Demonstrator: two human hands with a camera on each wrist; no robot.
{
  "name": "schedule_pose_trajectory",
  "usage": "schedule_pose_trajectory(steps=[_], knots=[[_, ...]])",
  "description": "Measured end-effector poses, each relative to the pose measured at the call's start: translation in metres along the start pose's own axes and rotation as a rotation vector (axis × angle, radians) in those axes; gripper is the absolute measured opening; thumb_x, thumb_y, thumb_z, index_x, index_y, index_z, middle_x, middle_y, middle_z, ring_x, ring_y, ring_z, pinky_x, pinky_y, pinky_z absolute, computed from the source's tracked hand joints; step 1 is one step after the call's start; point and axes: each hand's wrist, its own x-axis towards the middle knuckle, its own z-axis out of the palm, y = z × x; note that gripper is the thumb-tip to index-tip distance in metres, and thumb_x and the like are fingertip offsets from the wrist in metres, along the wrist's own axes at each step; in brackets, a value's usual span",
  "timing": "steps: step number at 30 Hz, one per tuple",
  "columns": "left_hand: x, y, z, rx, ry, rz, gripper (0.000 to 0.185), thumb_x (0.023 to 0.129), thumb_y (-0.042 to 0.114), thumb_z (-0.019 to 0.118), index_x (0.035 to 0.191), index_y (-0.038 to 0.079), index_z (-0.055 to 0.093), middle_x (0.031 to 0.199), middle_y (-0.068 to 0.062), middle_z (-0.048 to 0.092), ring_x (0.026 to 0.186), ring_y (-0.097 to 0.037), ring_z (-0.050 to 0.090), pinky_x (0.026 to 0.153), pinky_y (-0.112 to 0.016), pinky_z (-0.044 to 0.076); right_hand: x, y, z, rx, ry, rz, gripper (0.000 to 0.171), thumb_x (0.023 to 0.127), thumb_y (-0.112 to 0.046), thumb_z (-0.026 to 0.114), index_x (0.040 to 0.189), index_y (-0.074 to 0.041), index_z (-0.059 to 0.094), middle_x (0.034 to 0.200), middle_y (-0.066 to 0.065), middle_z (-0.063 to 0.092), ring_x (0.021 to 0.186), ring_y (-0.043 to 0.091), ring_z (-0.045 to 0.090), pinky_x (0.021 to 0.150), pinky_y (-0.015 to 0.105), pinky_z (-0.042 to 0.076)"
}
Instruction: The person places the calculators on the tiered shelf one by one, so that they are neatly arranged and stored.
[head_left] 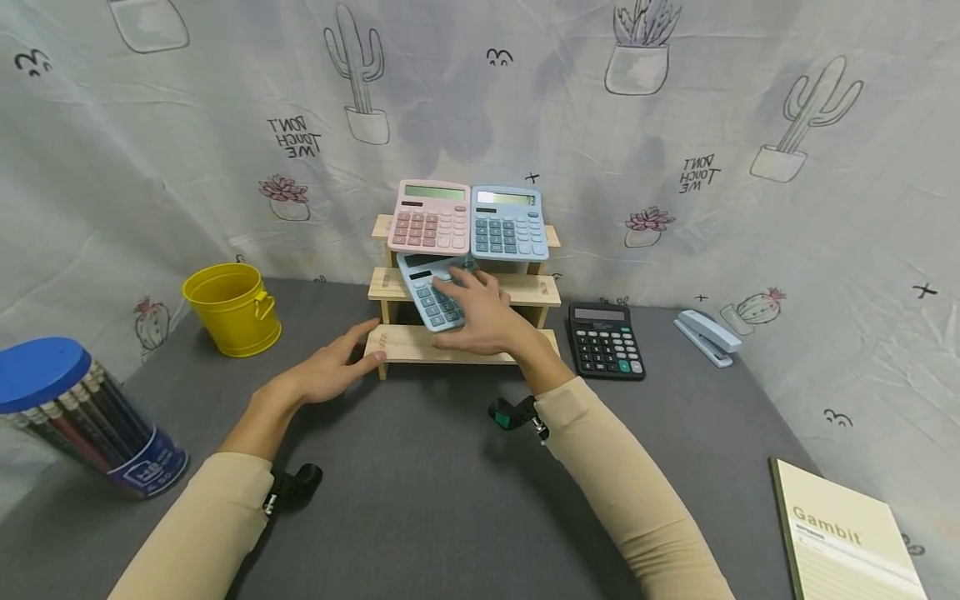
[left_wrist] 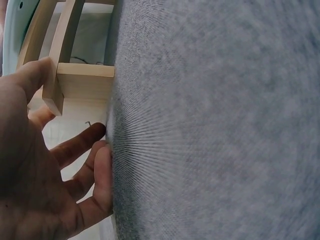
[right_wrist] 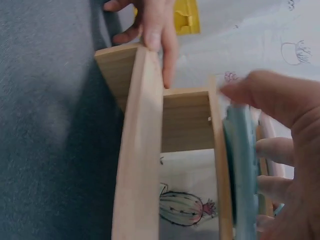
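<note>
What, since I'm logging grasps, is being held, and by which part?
The right hand touches the face of the lower blue calculator; whether it grips cannot be told. The left hand touches the bottom shelf.

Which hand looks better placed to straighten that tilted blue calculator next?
Probably the right hand: it is spread over the tilted blue calculator, so straightening it should need little travel. The left hand is farther away, touching the left end of the lowest wooden shelf.

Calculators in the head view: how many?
4: a pink calculator and a blue calculator atop the wooden rack, a tilted blue calculator partly under the right hand, a black calculator beside the rack. Others may be hidden.
</note>
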Motion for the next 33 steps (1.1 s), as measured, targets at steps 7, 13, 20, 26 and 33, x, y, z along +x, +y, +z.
schedule_pose_trajectory(steps=[7,13,20,26,33], knots=[[0.002,0.001,0.003,0.002,-0.002,-0.004,0.080,0.107,0.059,0.040,0.167,0.018,0.007,0.164,-0.030,0.023,0.148,-0.054,0.025,0.112,-0.074,0.023,0.004,0.002,0.004,0.027,0.030,-0.008,0.072,0.094,-0.039,0.072,0.158,-0.021,0.044,0.170,0.011,0.023,0.153,0.048,0.016,0.113,0.074,0.023],[0.003,0.002,0.006,-0.007,-0.022,-0.006,0.081,0.107,0.060,0.040,0.167,0.018,0.006,0.163,-0.031,0.026,0.147,-0.054,0.027,0.112,-0.074,0.025,0.014,0.004,0.017,-0.005,0.154,-0.008,0.070,0.094,-0.046,0.075,0.153,-0.017,0.051,0.164,0.013,0.036,0.152,0.039,0.026,0.120,0.058,0.023],[0.003,0.000,0.002,0.000,-0.004,0.026,0.080,0.108,0.057,0.042,0.167,0.017,0.006,0.160,-0.031,0.030,0.145,-0.053,0.032,0.110,-0.072,0.029,0.027,-0.002,0.024,0.027,0.266,0.013,0.069,0.090,-0.048,0.079,0.147,-0.016,0.058,0.160,0.013,0.043,0.146,0.038,0.032,0.115,0.056,0.030],[0.002,-0.002,0.002,-0.004,-0.019,0.031,0.081,0.107,0.059,0.040,0.167,0.018,0.005,0.162,-0.032,0.025,0.146,-0.055,0.029,0.110,-0.074,0.028,0.034,-0.008,0.033,0.019,0.314,0.072,0.068,0.089,-0.050,0.079,0.145,-0.017,0.060,0.158,0.008,0.044,0.142,0.038,0.034,0.109,0.059,0.036],[0.002,-0.004,0.002,-0.015,-0.010,0.018,0.082,0.105,0.064,0.039,0.167,0.022,0.006,0.162,-0.030,0.027,0.147,-0.053,0.029,0.111,-0.074,0.026,0.036,-0.011,0.034,0.033,0.320,0.072,0.067,0.091,-0.050,0.077,0.146,-0.018,0.058,0.156,0.007,0.044,0.142,0.038,0.032,0.109,0.059,0.035]])
